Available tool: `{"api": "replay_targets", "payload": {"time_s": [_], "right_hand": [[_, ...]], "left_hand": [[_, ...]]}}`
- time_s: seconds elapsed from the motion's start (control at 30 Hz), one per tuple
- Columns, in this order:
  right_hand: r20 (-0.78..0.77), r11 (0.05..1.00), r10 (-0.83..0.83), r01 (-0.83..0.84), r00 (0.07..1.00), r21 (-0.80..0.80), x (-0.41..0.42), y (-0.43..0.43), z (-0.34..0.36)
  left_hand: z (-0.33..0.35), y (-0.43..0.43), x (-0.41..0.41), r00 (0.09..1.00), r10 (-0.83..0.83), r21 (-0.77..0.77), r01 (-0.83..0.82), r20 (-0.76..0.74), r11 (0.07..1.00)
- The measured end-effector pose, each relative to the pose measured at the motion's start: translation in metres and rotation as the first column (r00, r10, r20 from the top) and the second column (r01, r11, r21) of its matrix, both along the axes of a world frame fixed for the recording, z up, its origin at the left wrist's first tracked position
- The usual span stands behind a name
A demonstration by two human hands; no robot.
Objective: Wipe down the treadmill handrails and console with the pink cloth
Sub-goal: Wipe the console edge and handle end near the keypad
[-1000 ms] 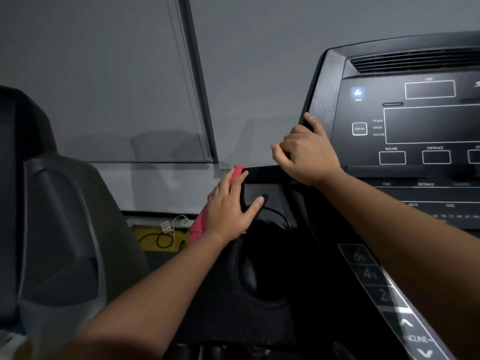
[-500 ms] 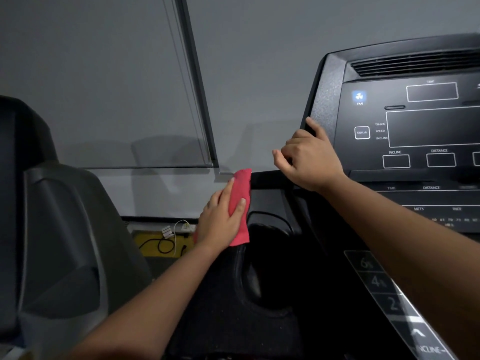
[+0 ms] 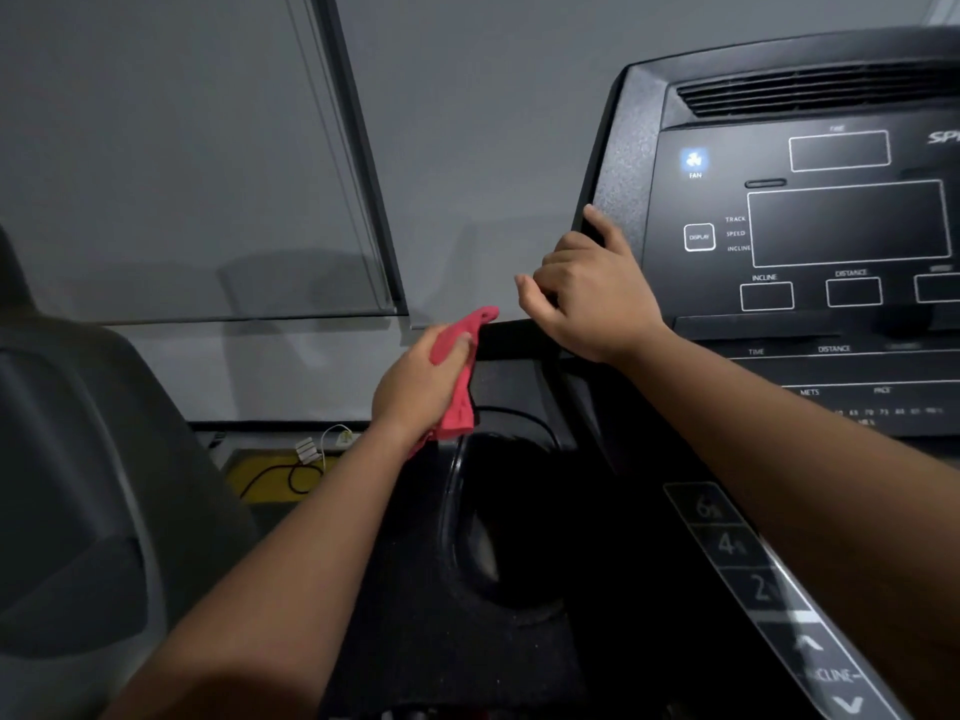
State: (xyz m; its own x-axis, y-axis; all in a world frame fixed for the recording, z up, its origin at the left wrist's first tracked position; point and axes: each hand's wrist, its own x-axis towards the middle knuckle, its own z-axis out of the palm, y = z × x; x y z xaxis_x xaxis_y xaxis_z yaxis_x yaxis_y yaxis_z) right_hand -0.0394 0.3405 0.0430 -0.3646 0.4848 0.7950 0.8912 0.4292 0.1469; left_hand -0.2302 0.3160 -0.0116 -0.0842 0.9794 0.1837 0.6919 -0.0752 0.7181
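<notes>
Our left arm reaches forward, and the fingers (image 3: 462,341) of the left hand (image 3: 415,387) are curled tight round the bunched pink cloth (image 3: 460,402). The cloth's top end touches the black bar (image 3: 519,340) just right of those fingers. Our right hand (image 3: 592,298) grips the left edge of the console (image 3: 623,163), with the index finger lying up along it. We read FAN, DISPLAY, TRACK, SPEED, INCLINE, DISTANCE, TIME, METS. The brand is cut off after "SP", and the small numbers under METS blur.
</notes>
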Motion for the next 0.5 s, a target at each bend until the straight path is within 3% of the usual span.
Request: {"api": "replay_targets", "payload": {"time_s": [0.1, 0.17, 0.23, 0.3, 0.37, 0.5], "right_hand": [[0.008, 0.998, -0.010, 0.010, 1.000, -0.057, -0.001, -0.003, 0.002], [0.016, 0.996, -0.016, 0.017, 1.000, -0.089, -0.002, -0.005, 0.004], [0.017, 0.995, -0.025, 0.026, 1.000, -0.093, -0.003, -0.007, 0.005], [0.009, 0.998, -0.019, 0.020, 1.000, -0.062, -0.004, -0.007, 0.003], [0.005, 0.998, -0.018, 0.018, 1.000, -0.054, -0.005, -0.007, 0.003], [0.005, 0.997, -0.022, 0.022, 1.000, -0.079, -0.004, -0.007, 0.005]], "left_hand": [[0.001, -0.001, -0.003, 0.948, 0.053, -0.077, -0.030, 0.314, 0.997], [0.000, -0.003, -0.002, 0.926, 0.083, -0.091, -0.053, 0.368, 0.994], [-0.008, -0.008, 0.003, 0.977, 0.202, 0.001, -0.203, 0.063, 0.979], [-0.023, -0.021, 0.012, 0.922, 0.302, 0.274, -0.233, -0.241, 0.933], [-0.036, -0.030, 0.020, 0.855, 0.362, 0.519, -0.132, -0.372, 0.845], [-0.044, -0.029, 0.040, 0.769, 0.335, 0.626, 0.107, -0.545, 0.773]]}}
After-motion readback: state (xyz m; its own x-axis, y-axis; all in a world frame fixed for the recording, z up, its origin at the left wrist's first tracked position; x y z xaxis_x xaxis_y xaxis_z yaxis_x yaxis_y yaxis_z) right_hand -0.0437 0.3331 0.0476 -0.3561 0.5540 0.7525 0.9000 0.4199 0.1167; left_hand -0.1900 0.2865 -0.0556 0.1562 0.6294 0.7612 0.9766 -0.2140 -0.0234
